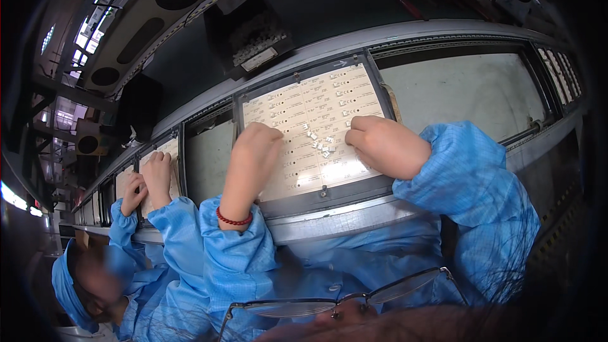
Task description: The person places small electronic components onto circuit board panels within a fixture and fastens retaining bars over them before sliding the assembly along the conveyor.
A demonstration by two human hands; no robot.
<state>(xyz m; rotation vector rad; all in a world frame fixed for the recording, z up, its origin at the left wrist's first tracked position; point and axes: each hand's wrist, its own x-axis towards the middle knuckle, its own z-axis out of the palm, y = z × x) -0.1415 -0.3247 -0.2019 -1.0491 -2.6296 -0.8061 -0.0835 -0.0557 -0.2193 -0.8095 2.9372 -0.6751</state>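
Observation:
In front of me lies a pale circuit board panel (304, 171) in a dark frame (304, 201), marked with rows of printed outlines. Small white connectors (326, 149) are scattered loose on its middle, between my hands. More white pieces sit in rows on its upper part. My left hand (254, 152), with a red beaded bracelet at the wrist, bends its fingers together over the panel's left side. Over the right side, my right hand (387, 144) has its thumb and fingers closed in a pinch. Whatever either hand holds is too small or hidden to make out.
A dark bin (253, 38) of small white parts stands beyond the rail (443, 27). To the left, a co-worker's hands (158, 174) are over another panel. A grey-green surface (462, 98) lies right of my frame. A red-handled tool (408, 6) rests at the back.

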